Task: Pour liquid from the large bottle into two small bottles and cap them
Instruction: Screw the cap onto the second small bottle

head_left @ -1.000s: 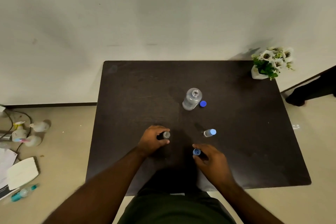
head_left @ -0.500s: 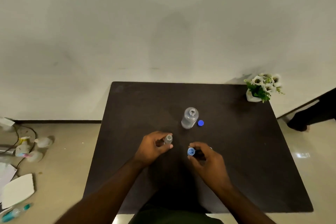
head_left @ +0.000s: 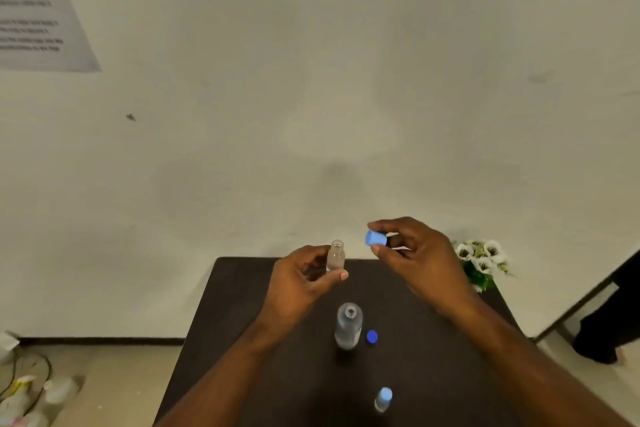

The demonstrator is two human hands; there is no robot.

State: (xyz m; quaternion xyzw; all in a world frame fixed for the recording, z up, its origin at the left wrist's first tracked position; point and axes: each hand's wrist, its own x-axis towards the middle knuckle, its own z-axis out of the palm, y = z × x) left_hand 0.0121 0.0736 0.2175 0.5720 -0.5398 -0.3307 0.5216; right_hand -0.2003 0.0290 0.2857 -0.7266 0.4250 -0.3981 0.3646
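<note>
Two hands are raised at mid-frame above the table [head_left: 214,340]. An uncapped vial [head_left: 335,256] is held upright in the curled fingers of the left hand [head_left: 298,282]. A light-blue cap [head_left: 375,238] is pinched by the right hand [head_left: 414,253], just right of the vial's mouth and apart from it. Lower centre, the open bottle [head_left: 348,329] is stood beside its blue lid [head_left: 372,336]. A capped vial [head_left: 383,399] is seen near the bottom edge, flowers [head_left: 481,262] at right.

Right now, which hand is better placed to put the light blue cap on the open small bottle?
The right hand: it already pinches the light blue cap beside the bottle's mouth. The left hand holds the small bottle upright.
</note>
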